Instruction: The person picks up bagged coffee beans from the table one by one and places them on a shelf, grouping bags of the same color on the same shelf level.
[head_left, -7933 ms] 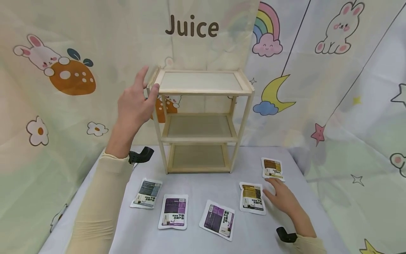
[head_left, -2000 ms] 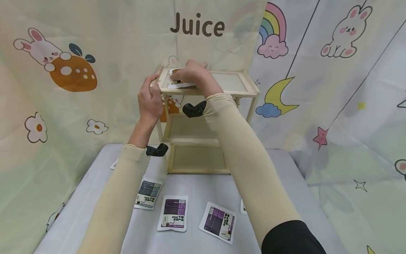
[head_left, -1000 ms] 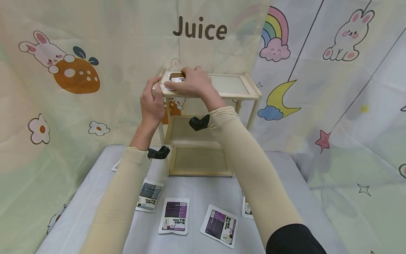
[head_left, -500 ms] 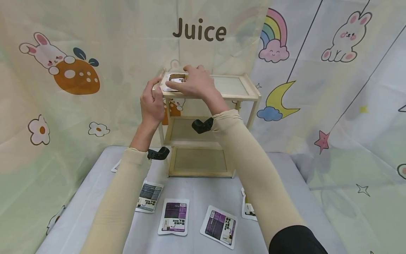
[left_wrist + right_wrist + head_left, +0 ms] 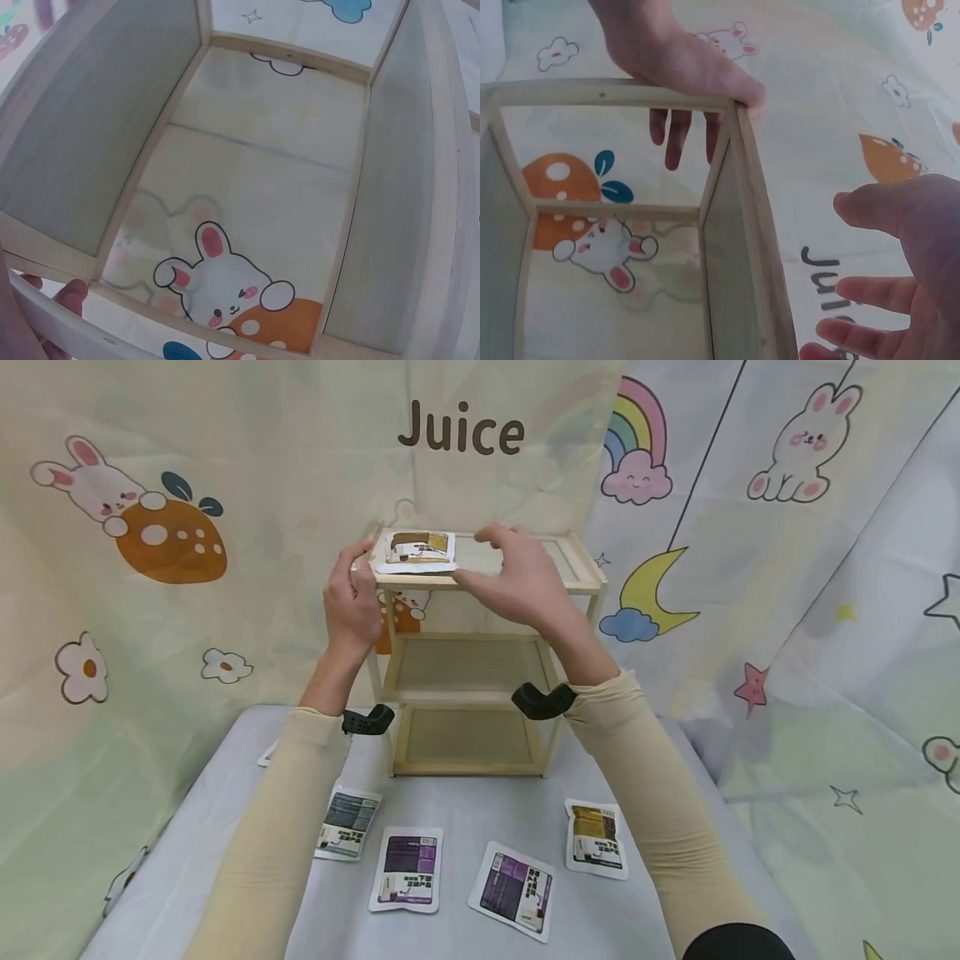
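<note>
A three-tier wooden shelf rack (image 5: 472, 697) stands on the white-covered table. My left hand (image 5: 351, 597) grips its upper left corner; in the right wrist view the left hand's fingers (image 5: 676, 142) show through the side opening. A white-edged packet with a gold-brown label (image 5: 417, 550) lies flat at the left end of the top shelf. My right hand (image 5: 517, 578) hovers just right of that packet, thumb and fingers apart, holding nothing. In the right wrist view the right hand (image 5: 922, 262) has its fingers spread.
On the table lie a grey-blue packet (image 5: 349, 823), a purple packet (image 5: 406, 869), a tilted purple packet (image 5: 513, 891) and a yellow packet (image 5: 596, 838). Another packet (image 5: 266, 754) is mostly hidden behind my left arm. A printed cloth (image 5: 480, 468) hangs behind the rack.
The gold-brown packet has gone from the table's right rear to the top shelf's left end. My right hand has let it go and moved right; my left hand has kept gripping the rack lately.
</note>
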`<action>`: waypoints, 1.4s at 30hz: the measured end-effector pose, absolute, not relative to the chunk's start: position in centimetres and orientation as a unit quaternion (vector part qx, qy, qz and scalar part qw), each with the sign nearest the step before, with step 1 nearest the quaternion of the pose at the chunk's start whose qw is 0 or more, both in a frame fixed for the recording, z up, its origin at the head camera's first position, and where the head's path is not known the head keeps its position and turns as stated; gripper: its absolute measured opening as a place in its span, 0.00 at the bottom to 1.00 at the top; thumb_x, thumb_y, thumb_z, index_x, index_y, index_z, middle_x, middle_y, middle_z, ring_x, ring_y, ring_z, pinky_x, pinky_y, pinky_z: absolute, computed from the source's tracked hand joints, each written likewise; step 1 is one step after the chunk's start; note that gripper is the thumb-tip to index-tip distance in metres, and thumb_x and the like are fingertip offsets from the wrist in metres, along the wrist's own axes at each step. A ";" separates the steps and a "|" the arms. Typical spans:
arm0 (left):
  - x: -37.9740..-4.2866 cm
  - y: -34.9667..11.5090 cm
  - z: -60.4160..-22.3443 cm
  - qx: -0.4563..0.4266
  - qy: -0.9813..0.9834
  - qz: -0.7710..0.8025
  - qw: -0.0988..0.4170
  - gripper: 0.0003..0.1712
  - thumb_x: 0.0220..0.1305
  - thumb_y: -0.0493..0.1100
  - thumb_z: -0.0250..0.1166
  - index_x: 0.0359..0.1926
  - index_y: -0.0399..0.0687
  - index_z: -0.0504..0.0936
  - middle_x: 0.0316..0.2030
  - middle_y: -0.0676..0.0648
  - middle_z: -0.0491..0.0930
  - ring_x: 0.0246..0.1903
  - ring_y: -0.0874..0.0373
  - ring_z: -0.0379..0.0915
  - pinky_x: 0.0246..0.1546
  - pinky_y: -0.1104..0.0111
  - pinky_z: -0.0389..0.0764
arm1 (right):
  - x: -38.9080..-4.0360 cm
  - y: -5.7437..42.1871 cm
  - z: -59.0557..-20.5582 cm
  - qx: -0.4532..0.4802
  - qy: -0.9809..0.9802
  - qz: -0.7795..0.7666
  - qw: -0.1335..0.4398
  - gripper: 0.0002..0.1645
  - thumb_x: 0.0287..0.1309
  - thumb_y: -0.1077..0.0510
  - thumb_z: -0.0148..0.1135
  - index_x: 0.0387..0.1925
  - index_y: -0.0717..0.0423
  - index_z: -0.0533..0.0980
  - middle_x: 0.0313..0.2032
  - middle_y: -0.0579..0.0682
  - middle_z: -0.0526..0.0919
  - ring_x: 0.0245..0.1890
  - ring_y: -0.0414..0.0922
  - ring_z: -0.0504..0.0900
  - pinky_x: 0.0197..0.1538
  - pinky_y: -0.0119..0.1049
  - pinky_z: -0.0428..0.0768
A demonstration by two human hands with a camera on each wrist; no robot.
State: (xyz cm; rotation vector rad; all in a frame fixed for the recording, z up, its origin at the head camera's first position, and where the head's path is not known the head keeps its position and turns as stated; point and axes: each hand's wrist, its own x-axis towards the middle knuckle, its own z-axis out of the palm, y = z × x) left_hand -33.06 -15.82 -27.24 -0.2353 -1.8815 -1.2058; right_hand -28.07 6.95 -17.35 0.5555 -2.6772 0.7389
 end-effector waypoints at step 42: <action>-33.6 -15.5 -27.5 -0.084 -0.741 -0.513 0.425 0.30 0.64 0.54 0.41 0.60 0.50 0.76 0.51 0.44 0.80 0.36 0.62 0.70 0.29 0.71 0.64 | -17.6 27.0 -49.0 -0.033 -0.926 0.375 0.027 0.31 0.57 0.53 0.67 0.60 0.61 0.72 0.61 0.68 0.67 0.59 0.65 0.66 0.55 0.62 0.67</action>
